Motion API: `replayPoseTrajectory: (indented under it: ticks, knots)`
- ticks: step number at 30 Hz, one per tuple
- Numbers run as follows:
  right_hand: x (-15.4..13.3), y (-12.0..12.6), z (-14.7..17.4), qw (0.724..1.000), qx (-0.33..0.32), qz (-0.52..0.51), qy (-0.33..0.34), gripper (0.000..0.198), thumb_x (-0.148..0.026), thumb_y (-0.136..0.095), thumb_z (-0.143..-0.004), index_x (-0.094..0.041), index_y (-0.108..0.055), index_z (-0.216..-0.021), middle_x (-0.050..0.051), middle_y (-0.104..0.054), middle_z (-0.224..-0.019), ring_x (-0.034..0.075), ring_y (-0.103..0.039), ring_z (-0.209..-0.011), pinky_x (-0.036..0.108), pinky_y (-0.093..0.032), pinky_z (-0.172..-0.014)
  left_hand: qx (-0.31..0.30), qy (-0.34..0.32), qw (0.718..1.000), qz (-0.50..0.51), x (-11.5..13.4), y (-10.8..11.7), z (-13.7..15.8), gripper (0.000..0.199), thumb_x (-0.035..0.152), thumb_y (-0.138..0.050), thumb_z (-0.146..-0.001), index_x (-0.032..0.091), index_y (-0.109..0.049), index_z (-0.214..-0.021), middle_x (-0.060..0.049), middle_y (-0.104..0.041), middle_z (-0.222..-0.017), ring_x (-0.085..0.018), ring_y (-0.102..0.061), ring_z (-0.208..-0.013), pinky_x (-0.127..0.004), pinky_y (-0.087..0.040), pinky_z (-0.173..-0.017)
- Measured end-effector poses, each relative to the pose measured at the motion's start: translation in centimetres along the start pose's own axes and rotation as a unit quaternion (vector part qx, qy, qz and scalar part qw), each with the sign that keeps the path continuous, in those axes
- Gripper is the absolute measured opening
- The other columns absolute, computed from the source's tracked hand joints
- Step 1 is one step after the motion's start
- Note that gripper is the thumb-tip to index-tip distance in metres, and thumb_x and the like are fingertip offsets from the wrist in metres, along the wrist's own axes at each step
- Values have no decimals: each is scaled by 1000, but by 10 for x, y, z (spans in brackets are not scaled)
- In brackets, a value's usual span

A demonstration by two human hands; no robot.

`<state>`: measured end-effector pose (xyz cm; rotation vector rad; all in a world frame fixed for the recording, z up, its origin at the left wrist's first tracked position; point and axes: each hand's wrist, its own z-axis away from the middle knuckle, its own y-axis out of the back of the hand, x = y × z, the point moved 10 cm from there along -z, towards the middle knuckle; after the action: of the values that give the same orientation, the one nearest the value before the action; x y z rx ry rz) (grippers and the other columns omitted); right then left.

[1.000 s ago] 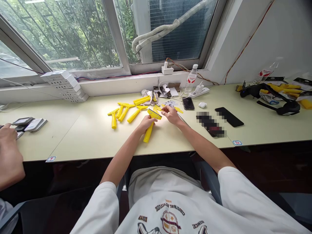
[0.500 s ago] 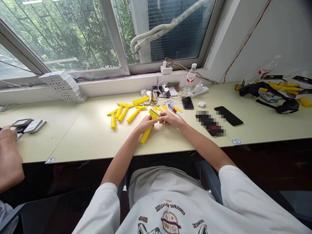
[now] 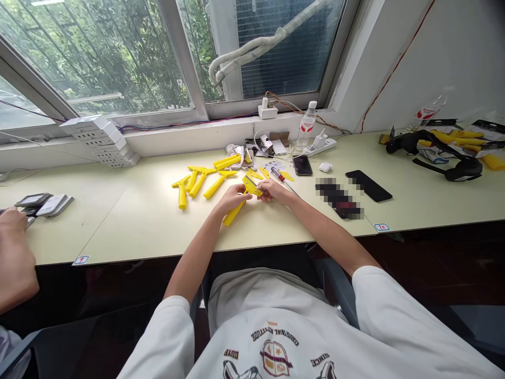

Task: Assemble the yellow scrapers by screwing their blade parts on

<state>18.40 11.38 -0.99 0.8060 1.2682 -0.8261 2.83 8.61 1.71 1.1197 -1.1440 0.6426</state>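
Over the table in front of me is a yellow scraper (image 3: 235,212), its handle pointing down and left and a dark strip along its head. My left hand (image 3: 232,198) is closed around it just below the head. The fingers of my right hand (image 3: 272,190) pinch the right end of the head; whether they also hold a smaller part is hidden. Several more yellow scrapers (image 3: 203,180) lie to the left. Behind my hands are flat yellow pieces (image 3: 263,172) on a printed paper and a screwdriver (image 3: 278,175) with a red and clear handle.
A phone (image 3: 303,165), a white earphone case (image 3: 325,167) and a water bottle (image 3: 306,128) stand or lie behind. At right are a black slab (image 3: 369,186) and a black head strap (image 3: 453,158). A co-worker's hand (image 3: 14,231) is at far left near stacked flat items (image 3: 55,205).
The scraper has turned slightly in my hands, its handle end swinging a little left and its head now more tilted. Both hands keep hold of it.
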Motion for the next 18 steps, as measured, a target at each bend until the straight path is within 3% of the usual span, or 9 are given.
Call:
replayPoseTrajectory:
  ticks: [5, 13, 18]
  knots:
    - [2, 1, -2, 999, -9, 44, 12, 25, -38, -87, -84, -18, -72, -83, 8, -82, -80, 11, -67, -57, 19, -45, -46, 1, 2, 1000, -10, 1, 0, 0, 43, 42, -84, -80, 17, -83, -115, -9, -82, -117, -25, -72, -96, -36, -54, -85]
    - [-3, -1, 1, 999, -3, 45, 22, 22, -38, -79, -90, -19, -71, -82, 8, -82, -77, 12, -65, -55, 21, -44, -44, 15, 10, 999, -27, 2, 1, 2, 31, 40, -83, -81, 18, -80, -102, -6, -79, -102, -22, -69, -86, -34, -52, -78]
    - [-4, -2, 4, 999, -7, 38, 6, 26, -38, -76, -92, -20, -68, -75, 10, -82, -75, 14, -65, -55, 22, -45, -45, 30, -17, 995, -93, 7, 3, 2, 23, 41, -80, -83, 19, -77, -92, -4, -75, -94, -22, -67, -84, -33, -50, -76]
